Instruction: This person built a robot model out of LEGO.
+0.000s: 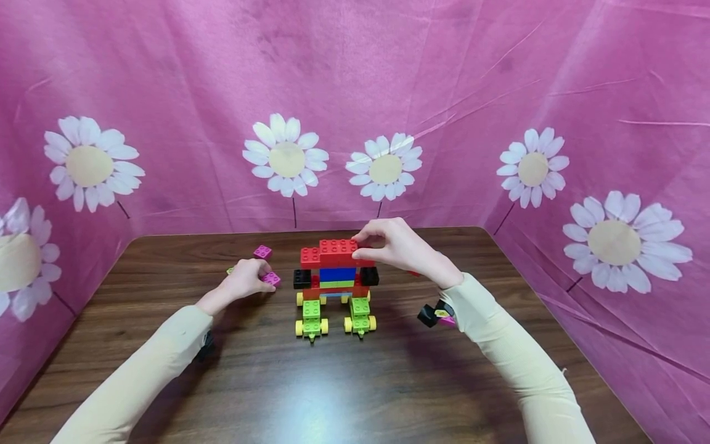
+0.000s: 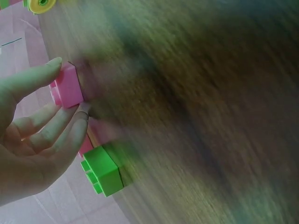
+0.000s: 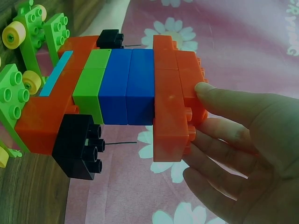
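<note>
At the centre of the head view stands a build of toy bricks on two lime green wheeled bases (image 1: pixel 312 310) with yellow wheels. Its middle has a lime brick and blue bricks (image 3: pixel 126 86), with a black brick (image 3: pixel 74 147) at each side. Red bricks span the top. My right hand (image 1: pixel 396 246) grips the uppermost red brick (image 3: pixel 189 74) between thumb and fingers. To the left of the build, my left hand (image 1: pixel 244 279) pinches a pink brick (image 2: pixel 71 86) low over the table. A green brick (image 2: pixel 103 171) lies close beside its fingers.
Another pink brick (image 1: pixel 263 251) lies on the brown wooden table (image 1: pixel 249 382) behind my left hand. Beyond my right wrist, a few small pieces are partly hidden, one of them pink (image 1: pixel 447 320). A pink cloth (image 1: pixel 355 80) with white daisies surrounds the back and sides.
</note>
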A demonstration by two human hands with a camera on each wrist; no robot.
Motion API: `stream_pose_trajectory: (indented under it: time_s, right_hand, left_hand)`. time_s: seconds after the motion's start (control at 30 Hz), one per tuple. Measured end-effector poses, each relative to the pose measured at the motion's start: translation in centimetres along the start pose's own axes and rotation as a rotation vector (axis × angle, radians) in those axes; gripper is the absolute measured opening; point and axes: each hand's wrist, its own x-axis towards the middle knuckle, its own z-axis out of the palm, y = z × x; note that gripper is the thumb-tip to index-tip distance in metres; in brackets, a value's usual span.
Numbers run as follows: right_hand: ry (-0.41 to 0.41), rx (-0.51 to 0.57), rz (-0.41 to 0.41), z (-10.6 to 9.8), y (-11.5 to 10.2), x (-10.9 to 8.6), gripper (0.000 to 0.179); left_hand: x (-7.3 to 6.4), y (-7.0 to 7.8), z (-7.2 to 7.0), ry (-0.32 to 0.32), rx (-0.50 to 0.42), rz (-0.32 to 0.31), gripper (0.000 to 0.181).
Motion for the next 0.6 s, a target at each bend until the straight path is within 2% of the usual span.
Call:
stream_pose_trajectory:
  time_s: [0.13,0.27,0.4,0.6]
  right_hand:
    - [0.000,-0.004,0.001,0.0,0.0,0.0,0.028]
    - [0.000,-0.005,0.006,0.0,0.0,0.0,0.028]
    - [-0.002,-0.003,0.011,0.0,-0.1,0.0,0.029]
    - [-0.013,-0.010,0.004,-0.1,-0.2,0.0,0.029]
  left_hand:
    - [0.0,-0.1,-0.3,0.011,-0.008,-0.003,0.036]
    - [0.0,0.2,-1.2,0.015,-0.020,0.018,0.032]
    - [-0.3,0.9,-2.8,0.037,-0.043,0.052,0.030]
    - [-0.6,2.1,-5.6,0.060,-0.093,0.037,0.035]
